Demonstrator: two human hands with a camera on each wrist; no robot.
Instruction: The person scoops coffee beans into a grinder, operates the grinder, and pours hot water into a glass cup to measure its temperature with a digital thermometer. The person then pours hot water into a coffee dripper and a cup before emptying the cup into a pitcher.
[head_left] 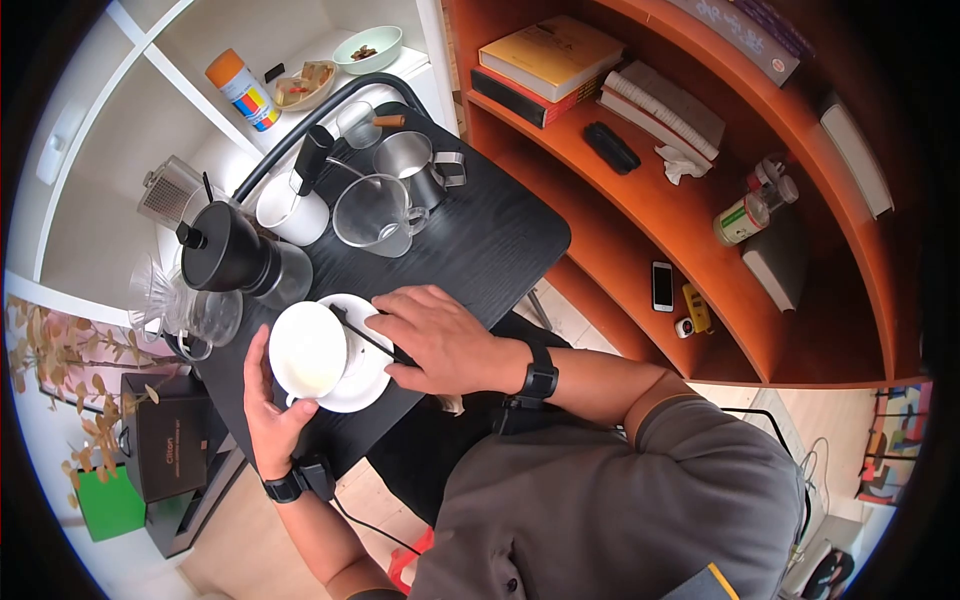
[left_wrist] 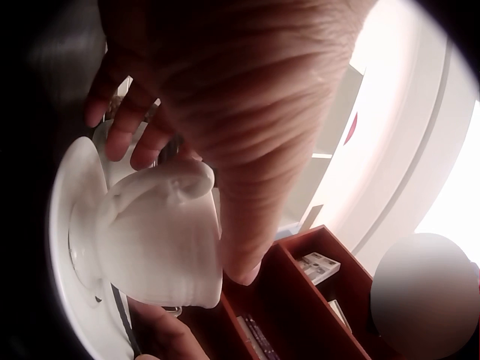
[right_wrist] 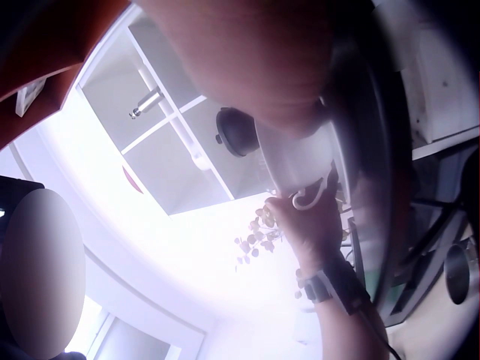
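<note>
A white cup [head_left: 305, 350] stands on a white saucer [head_left: 368, 385] at the table's near side, with some pale liquid at its bottom. My left hand [head_left: 268, 420] lies around the cup's left side, fingers extended along it and the thumb by the handle [left_wrist: 191, 180]. In the left wrist view the thumb runs straight past the rim. At the saucer's right, my right hand [head_left: 445, 340] pinches a thin dark stick-like utensil [head_left: 365, 335], which slants across the saucer beside the cup. The palm hides its near end.
Behind the cup stand a black-topped coffee grinder [head_left: 225, 250], a glass server [head_left: 215, 320], a white mug [head_left: 292, 212], a glass pitcher [head_left: 375, 215] and a steel jug [head_left: 405, 160]. A wooden bookcase [head_left: 600, 230] rises to the right; white shelving [head_left: 90, 160] stands left.
</note>
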